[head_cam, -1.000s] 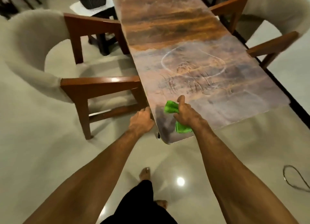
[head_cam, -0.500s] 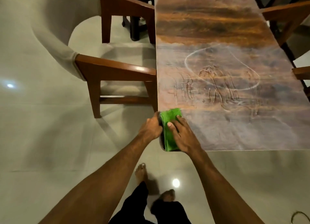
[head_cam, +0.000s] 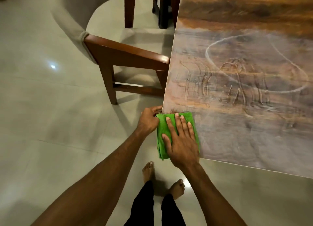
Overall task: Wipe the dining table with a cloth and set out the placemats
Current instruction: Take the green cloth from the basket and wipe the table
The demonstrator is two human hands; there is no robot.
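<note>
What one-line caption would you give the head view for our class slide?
The right hand presses a green cloth flat on the dining table corner while the left hand grips its edge.

BODY | left forearm (head_cam: 101, 175): bare | right forearm (head_cam: 211, 192): bare | trousers (head_cam: 145, 207): black, close-fitting, ankle-length | feet (head_cam: 148, 170): bare

Setting: home dining area.

Evidence:
- A long wood-grain tabletop (head_cam: 237, 39), streaked with smear marks, runs ahead and to the right of the right hand (head_cam: 182, 141).
- An armchair (head_cam: 128, 56) with a dark wooden frame and pale upholstered back is drawn up to the tabletop edge, ahead of the left hand (head_cam: 149, 120).
- Glossy pale floor tiles (head_cam: 50, 124) lie left of both hands and show a light reflection.
- Bare feet (head_cam: 149, 170) stand on the floor, nearer than the hands.
</note>
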